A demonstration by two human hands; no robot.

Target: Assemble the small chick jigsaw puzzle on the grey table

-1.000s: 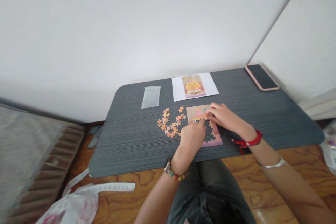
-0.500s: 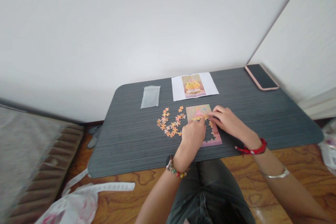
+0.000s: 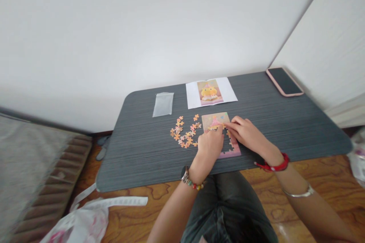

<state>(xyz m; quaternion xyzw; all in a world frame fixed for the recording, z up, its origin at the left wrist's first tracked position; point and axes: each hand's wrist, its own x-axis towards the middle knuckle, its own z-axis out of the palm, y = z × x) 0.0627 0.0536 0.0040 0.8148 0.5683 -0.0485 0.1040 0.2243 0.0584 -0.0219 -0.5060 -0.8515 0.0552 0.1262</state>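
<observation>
A partly assembled jigsaw puzzle lies near the table's front edge, its border joined around a gap in the middle where the dark tabletop shows. My left hand rests over its left side, index finger stretched to the upper part and the other fingers curled, their tips hidden. From the right, my right hand reaches in with its fingertips drawn together on a yellow-orange puzzle piece at the gap's upper edge. Several loose puzzle pieces are scattered left of the puzzle.
Behind the puzzle lies a white sheet with a printed yellow character picture. A clear plastic bag lies to its left. A phone in a pink case is at the table's back right, near the wall.
The view has shifted very slightly. My right fingertips have moved a little on the yellow-orange piece; my left hand stays almost in place.
</observation>
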